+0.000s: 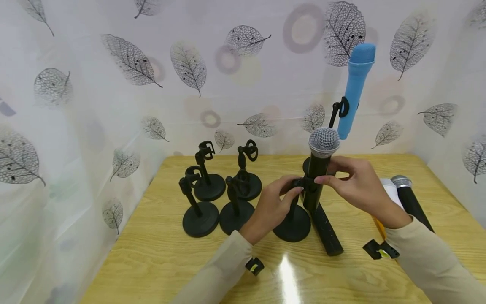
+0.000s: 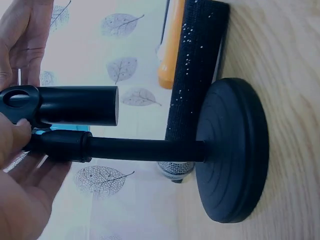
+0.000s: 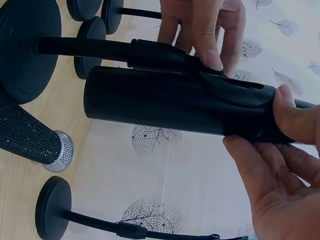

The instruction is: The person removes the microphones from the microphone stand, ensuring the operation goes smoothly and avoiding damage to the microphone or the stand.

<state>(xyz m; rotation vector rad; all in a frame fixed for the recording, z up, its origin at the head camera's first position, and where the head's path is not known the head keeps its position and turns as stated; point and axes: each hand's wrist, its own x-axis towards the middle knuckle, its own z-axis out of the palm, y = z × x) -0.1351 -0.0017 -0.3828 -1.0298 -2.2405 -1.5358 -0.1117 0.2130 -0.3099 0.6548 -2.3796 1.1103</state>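
Observation:
My right hand [image 1: 358, 185] holds a black microphone [image 1: 318, 165] upright by its handle, its silver mesh head on top. The handle sits in the clip of a small black microphone stand [image 1: 292, 226], its lower end hanging beside the stand's post. My left hand [image 1: 271, 207] pinches the stand at the top of the post, by the clip [image 3: 235, 90]. In the left wrist view, the stand's round base [image 2: 232, 150] rests on the wooden table. Behind, a blue microphone [image 1: 355, 84] leans in the clip of another stand.
Several black stands with vacant clips [image 1: 200, 219] are grouped at left. A sparkly black microphone [image 1: 326, 232] lies beside the held stand. At right lie a black microphone [image 1: 414, 204] with a silver head and an orange object [image 2: 172, 50]. A leaf-patterned curtain [image 1: 152, 76] hangs behind the table.

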